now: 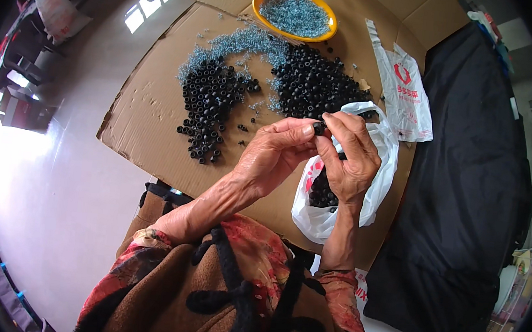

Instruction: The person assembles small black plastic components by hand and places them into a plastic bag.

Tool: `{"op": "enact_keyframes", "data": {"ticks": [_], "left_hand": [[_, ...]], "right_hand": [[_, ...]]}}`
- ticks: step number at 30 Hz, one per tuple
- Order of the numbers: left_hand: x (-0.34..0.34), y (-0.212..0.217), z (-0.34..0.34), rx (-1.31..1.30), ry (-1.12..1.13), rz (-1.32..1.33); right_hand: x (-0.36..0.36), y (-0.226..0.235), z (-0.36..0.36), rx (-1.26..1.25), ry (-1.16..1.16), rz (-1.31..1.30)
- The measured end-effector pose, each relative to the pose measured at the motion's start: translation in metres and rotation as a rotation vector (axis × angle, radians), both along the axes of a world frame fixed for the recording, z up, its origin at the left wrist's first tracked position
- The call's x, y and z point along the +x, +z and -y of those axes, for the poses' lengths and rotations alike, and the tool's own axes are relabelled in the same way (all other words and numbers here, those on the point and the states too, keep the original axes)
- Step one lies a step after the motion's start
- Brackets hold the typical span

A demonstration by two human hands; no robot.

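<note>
My left hand (281, 145) and my right hand (351, 155) meet over the cardboard, with fingertips closed on one small black cylindrical part (319, 127). The left thumb and fingers pinch it from one side, the right fingers from the other. Below my right hand lies an open white plastic bag (375, 199) with similar black parts (322, 192) inside. Left of my hands spreads a pile of black ring-like parts (208, 99), their hollow ends showing. Farther off sits a second pile of black parts (316, 81). Small clear-bluish pieces (246, 41) lie scattered around both piles.
A yellow bowl (330, 34) of the same bluish pieces (293, 13) stands at the far side of the flattened cardboard (152, 84). A flat white bag (410, 103) with red print lies right of the piles. Black fabric (454, 203) covers the right side.
</note>
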State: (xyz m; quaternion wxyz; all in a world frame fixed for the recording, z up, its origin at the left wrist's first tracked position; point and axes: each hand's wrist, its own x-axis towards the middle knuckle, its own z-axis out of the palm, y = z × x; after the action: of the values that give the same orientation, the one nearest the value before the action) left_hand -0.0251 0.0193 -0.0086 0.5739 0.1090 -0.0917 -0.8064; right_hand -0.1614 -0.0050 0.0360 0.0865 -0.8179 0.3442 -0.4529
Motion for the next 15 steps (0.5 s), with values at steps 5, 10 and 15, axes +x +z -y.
{"op": "enact_keyframes", "data": {"ticks": [5, 10, 15], "left_hand": [[-0.002, -0.002, 0.000, 0.039, 0.022, 0.026], [-0.002, -0.009, 0.002, 0.041, 0.015, -0.006], [-0.005, -0.007, 0.000, 0.036, 0.030, 0.083]], "right_hand": [[-0.001, -0.005, 0.003, 0.044, 0.047, 0.018], [0.000, -0.016, 0.003, 0.050, 0.051, 0.059], [0.001, -0.020, 0.003, 0.039, 0.048, 0.091]]}}
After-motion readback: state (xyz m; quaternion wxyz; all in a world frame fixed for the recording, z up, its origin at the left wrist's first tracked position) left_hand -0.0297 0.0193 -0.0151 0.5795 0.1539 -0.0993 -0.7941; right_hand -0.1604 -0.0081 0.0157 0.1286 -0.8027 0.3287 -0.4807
